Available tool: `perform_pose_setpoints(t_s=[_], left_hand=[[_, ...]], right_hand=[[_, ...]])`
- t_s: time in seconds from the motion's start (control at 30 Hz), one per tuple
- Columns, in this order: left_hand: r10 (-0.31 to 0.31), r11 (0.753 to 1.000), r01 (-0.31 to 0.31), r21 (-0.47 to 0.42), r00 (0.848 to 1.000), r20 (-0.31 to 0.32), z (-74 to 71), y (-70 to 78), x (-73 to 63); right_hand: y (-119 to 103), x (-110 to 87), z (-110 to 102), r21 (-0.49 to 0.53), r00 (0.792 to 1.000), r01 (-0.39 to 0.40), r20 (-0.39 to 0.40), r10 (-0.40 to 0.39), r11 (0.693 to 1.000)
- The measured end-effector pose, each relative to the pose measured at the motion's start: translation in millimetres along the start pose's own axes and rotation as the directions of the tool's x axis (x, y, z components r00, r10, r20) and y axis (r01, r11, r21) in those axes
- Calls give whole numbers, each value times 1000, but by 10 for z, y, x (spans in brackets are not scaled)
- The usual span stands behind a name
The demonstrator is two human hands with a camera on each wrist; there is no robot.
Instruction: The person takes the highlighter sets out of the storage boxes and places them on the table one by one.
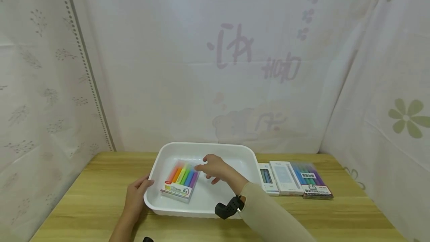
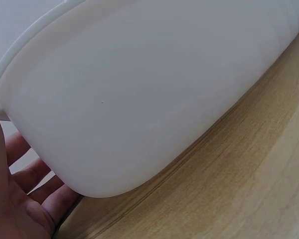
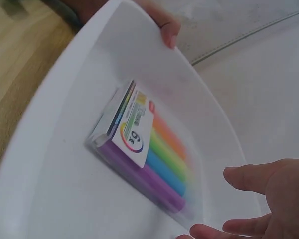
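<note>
A white plastic tub point(image 1: 231, 152) with a rounded rim stands on the table. My left hand point(image 1: 135, 197) grips its left side, thumb over the rim and fingers against the outer wall, as the left wrist view point(image 2: 27, 199) shows from below. Inside the tub, toward its left, lies a clear pack of rainbow highlighters point(image 1: 181, 180) with a printed label. Over the tub, just right of that pack, my right hand point(image 1: 215, 168) holds nothing, its thumb and fingers spread apart. In the right wrist view, a gap shows between the fingers point(image 3: 249, 226) and the highlighter pack point(image 3: 144, 149).
Right of the tub, side by side on the wooden table point(image 1: 349, 216), lie a white box with a window onto blue pens point(image 1: 268, 179), a white box point(image 1: 286, 178) and a clear pack of coloured pens point(image 1: 310, 180). Patterned cloth point(image 1: 168, 66) hangs behind and at both sides.
</note>
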State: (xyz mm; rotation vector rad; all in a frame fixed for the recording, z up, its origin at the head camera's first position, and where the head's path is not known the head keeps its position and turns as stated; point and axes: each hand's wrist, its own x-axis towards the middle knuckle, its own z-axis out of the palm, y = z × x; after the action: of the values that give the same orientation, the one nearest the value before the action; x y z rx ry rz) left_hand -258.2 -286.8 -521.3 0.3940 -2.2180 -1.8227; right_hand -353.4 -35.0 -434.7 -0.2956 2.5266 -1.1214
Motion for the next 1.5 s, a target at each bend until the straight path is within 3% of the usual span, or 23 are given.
perform_pose_setpoints(t_s=[0.4, 0.6, 1.17, 1.5], left_hand=[[-13, 1000, 13, 7, 1000, -3, 0, 42, -16], [-16, 1000, 16, -8, 1000, 3, -8, 25, -18], [9, 1000, -9, 0, 1000, -15, 1, 26, -9], [25, 1000, -25, -10, 1000, -15, 16, 10, -4]], right_hand=[[50, 233, 156, -21, 997, -73, 8, 73, 997], [66, 310, 235, -114, 999, -53, 3, 54, 992], [46, 338, 345, -219, 999, 0, -43, -10, 976], [56, 357, 391, -171, 998, -11, -59, 0, 985]])
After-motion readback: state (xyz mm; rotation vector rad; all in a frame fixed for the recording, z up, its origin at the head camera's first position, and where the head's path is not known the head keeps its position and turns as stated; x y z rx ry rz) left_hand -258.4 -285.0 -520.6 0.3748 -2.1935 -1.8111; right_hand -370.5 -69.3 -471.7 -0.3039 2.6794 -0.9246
